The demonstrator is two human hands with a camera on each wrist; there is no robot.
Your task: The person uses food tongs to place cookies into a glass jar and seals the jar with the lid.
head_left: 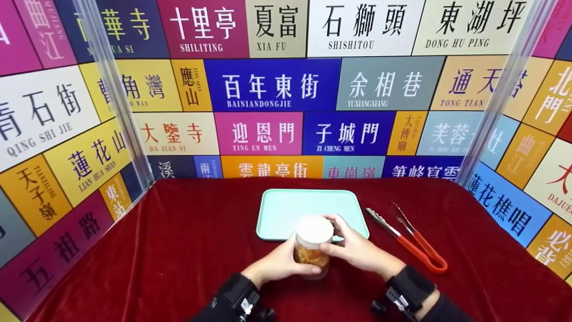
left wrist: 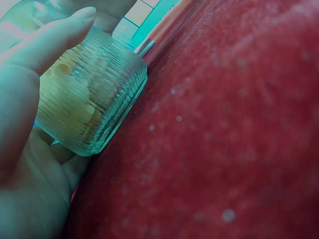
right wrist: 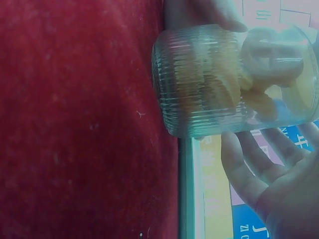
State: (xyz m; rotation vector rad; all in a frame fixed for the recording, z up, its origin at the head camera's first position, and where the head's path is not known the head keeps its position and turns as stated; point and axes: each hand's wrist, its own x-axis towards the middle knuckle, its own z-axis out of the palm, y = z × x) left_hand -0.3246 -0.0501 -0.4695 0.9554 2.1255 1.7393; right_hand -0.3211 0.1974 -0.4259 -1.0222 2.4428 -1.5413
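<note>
A ribbed glass jar with a white lid stands upright in front of me, with yellowish-brown pieces inside. My left hand grips its lower body, the thumb across the front. On the other side, my right hand holds the jar near its top, thumb in front and fingers behind beside the lid. In the left wrist view the ribbed glass lies under my left thumb. The right wrist view has the jar's base close to the cloth; the lid is out of frame there.
Behind the jar lies a mint-green tray on the dark red cloth. Tongs with red-orange handles rest to its right. Panels printed with large characters stand around the back and sides.
</note>
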